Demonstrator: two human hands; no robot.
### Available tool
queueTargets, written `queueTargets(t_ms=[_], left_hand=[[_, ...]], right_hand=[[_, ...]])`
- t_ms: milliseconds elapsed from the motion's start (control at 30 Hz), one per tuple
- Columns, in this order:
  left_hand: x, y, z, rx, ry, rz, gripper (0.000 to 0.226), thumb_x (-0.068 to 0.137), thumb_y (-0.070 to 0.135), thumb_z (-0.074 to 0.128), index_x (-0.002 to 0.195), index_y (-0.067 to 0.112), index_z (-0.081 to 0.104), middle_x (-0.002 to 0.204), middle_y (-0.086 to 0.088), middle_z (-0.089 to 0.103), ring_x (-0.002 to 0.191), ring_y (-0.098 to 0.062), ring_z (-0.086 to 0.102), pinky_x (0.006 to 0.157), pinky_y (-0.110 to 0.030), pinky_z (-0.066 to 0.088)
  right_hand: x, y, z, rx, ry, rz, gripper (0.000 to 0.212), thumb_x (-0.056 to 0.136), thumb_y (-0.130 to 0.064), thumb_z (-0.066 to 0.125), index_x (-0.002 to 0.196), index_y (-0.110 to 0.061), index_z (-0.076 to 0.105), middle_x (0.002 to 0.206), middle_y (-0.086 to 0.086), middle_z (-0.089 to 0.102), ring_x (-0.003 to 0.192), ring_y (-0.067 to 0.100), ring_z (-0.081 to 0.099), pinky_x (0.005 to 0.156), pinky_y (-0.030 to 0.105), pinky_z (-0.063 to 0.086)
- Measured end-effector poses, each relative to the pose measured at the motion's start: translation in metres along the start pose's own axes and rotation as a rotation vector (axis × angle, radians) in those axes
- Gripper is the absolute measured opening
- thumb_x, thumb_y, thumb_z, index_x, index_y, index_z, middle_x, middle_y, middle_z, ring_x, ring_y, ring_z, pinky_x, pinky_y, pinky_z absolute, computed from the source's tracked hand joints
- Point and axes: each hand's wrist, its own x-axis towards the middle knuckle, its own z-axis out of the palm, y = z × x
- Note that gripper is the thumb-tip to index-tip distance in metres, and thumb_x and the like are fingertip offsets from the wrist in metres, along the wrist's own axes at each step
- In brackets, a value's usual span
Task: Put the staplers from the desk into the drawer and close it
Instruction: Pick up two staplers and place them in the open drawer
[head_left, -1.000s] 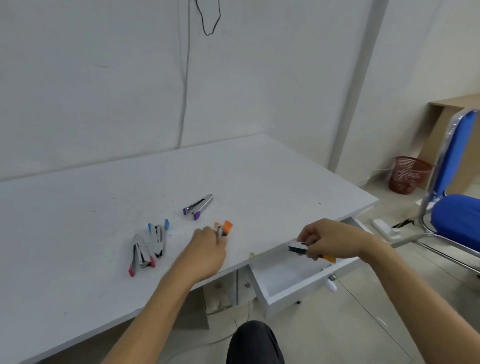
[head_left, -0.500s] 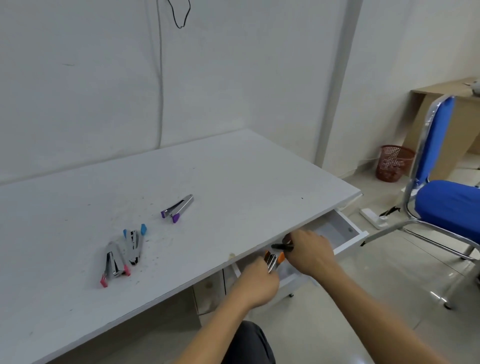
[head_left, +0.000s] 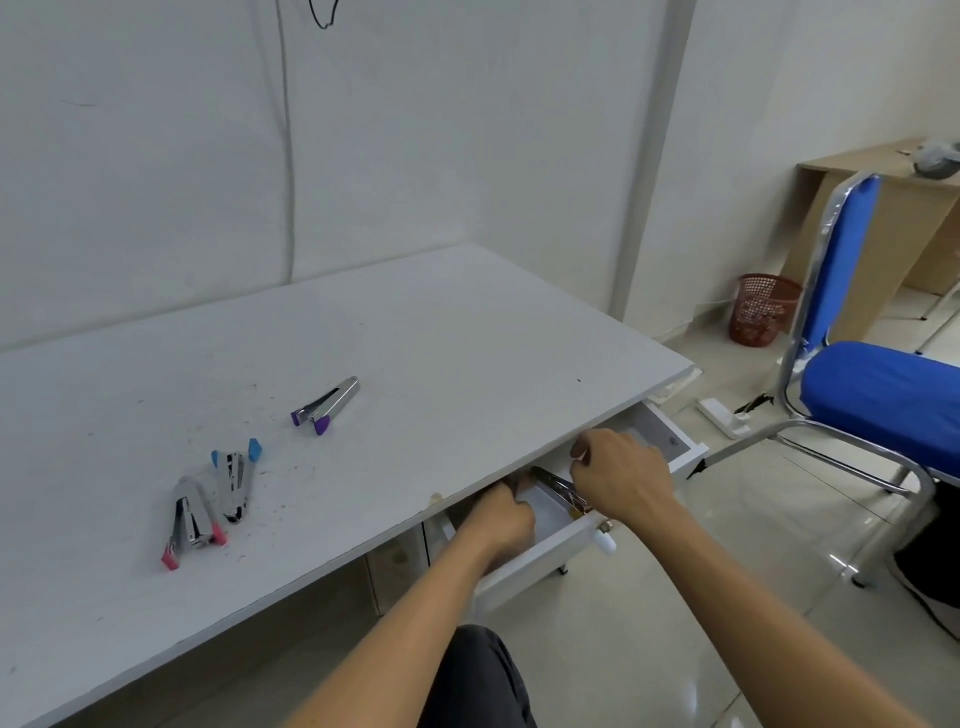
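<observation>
Reaching into the open white drawer (head_left: 550, 551) at 5 o'clock, both hands are low under the table (head_left: 467, 332) lip; right hand (head_left: 621, 480) has its fingers clamped on a small metal stapler w/ an orange tip (head_left: 558, 491); left hand (head_left: 501, 517) is curled shut, contents hidden, can't tell. Purple-tipped stapler (head_left: 326, 406), blue-tipped stapler (head_left: 236, 478) and pink-tipped stapler (head_left: 189, 522) lie at 9–10 o'clock on the table. Prob. light, rigid, slick chrome; pinch mid-body across the sides. Tabletop overhang crowds the knuckles; drawer floor has open room toward 2 o'clock.
</observation>
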Motion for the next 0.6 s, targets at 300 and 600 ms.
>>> queueTargets(t_ms=[300,600], left_hand=[[-0.033,-0.005,-0.012,0.129,-0.006,0.139,0.008,0.085,0.013,0.043,0.078,0.012,0.049,0.076,-0.003,0.047,0.065,-0.017,0.045,0.06,-0.029,0.034],[-0.076,-0.024,-0.064,0.056,0.178,0.316,0.031,0.089,0.032,0.052,0.117,0.032,0.066,0.112,0.014,0.067,0.099,0.0,0.061,0.09,-0.031,0.053]], right_hand=[[-0.005,-0.015,-0.02,0.017,0.103,-0.03,0.021,0.089,-0.025,0.048,0.084,-0.021,0.068,0.082,-0.005,0.069,0.073,0.021,0.066,0.062,0.031,0.052],[-0.019,-0.084,-0.028,0.251,0.077,-0.238,0.017,0.087,-0.024,0.051,0.086,-0.022,0.068,0.087,-0.009,0.069,0.079,0.014,0.064,0.07,0.035,0.056]])
